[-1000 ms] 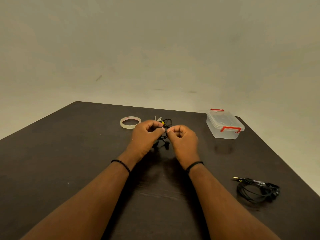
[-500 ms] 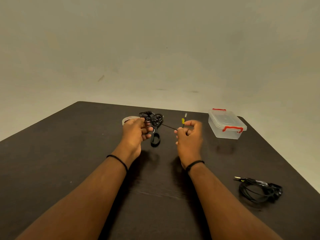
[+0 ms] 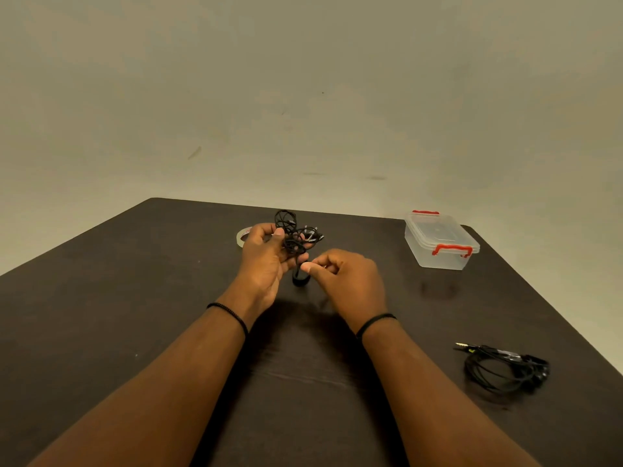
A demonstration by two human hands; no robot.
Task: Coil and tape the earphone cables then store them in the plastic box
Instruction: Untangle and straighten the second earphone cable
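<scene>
The left hand (image 3: 266, 261) grips a tangled black earphone cable (image 3: 296, 235); the right hand (image 3: 344, 281) pinches its strand. Winding should be even and snug, without kinks.

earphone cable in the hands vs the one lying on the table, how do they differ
The held earphone cable is up off the table, gripped by the left hand, with the right hand pinching its lower loop; the second earphone cable lies untouched at the right. The held one is a bunched tangle; the lying one forms a loose, flat coil. Both are black.
</scene>
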